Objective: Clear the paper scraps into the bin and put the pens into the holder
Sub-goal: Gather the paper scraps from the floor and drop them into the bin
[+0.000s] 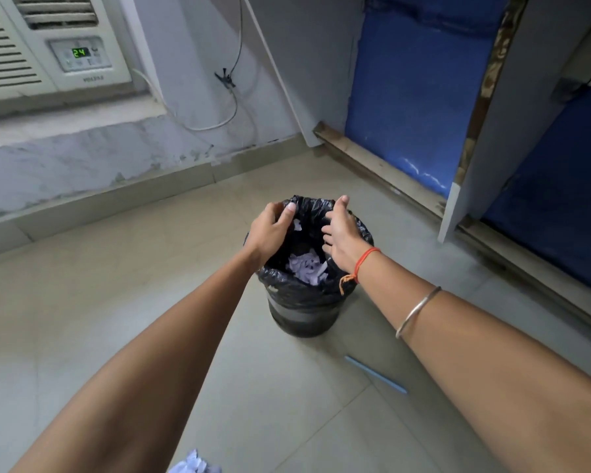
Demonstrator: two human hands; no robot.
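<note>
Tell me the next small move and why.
Probably pull the left hand and right hand back from the round black bag-lined bin and reach for the crumpled white paper scraps on the floor: both hands look empty, pale scraps already lie inside, and a slim blue pen also waits.

The tiled floor (116, 319) carries a black-lined bin (302, 315). A blue pen (376, 374) lies near it. Crumpled paper scraps (195, 464) sit at the lower edge.

Black-lined bin (302, 312) standing upright, pale paper scraps (307, 268) heaped inside, blue pen (376, 374) lying flat near its base
</note>
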